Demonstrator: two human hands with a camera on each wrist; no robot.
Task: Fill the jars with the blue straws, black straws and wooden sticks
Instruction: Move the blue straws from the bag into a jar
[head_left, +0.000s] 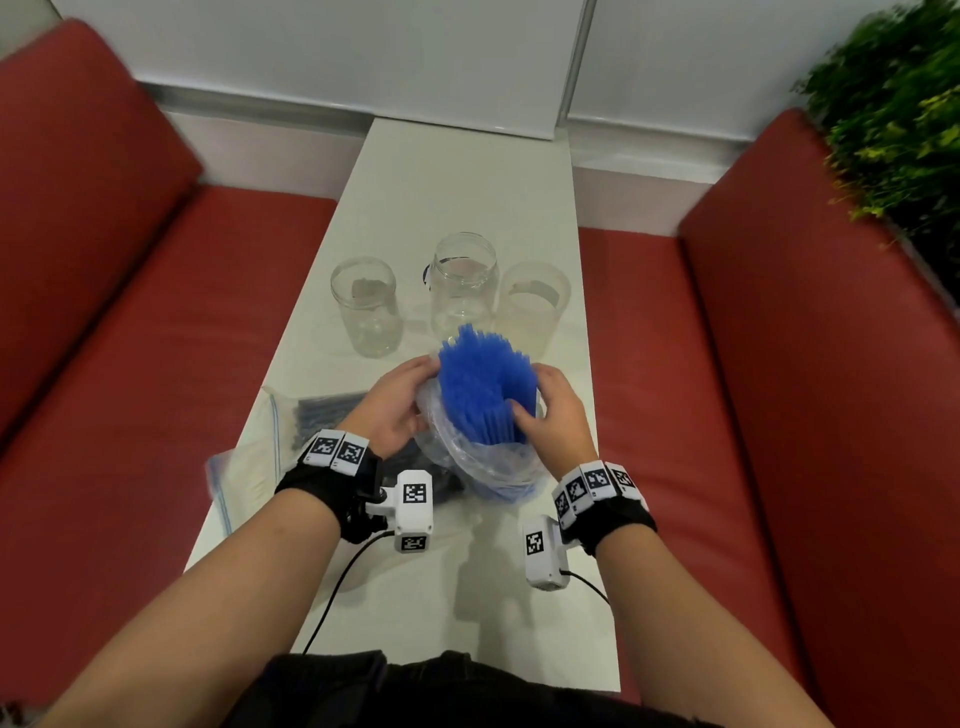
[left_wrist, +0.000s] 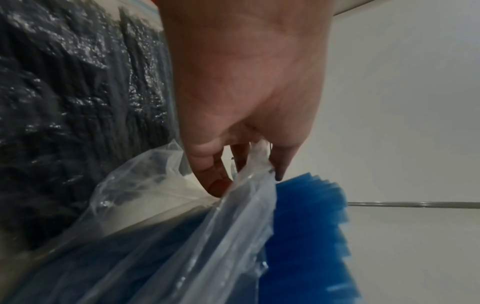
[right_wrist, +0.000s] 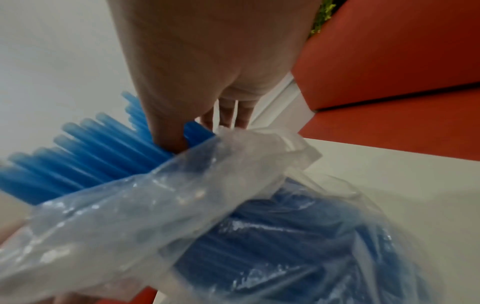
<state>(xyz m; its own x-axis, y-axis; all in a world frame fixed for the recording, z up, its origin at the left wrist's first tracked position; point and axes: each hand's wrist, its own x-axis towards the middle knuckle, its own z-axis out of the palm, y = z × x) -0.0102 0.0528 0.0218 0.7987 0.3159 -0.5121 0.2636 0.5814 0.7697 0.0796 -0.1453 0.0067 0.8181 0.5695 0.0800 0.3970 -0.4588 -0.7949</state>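
Plastic bag (head_left: 488, 467) holds blue straws (head_left: 485, 389); jars (head_left: 464, 283) empty.

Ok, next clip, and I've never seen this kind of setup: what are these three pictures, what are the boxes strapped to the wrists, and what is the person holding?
No robot here: a person works with bare hands. The big picture comes from a camera on their head. The white boxes on the wrist straps are cameras too; each gives one close-up looking along its hand.

On the white table stand three clear jars, all without straws or sticks in them. Nearer the person's left lies a bag of black straws.

The left hand pinches the edge of a clear plastic bag, seen closest in the left wrist view. The right hand curls its fingers round the bundle of blue straws sticking out of that bag. I can't make out the wooden sticks for certain.
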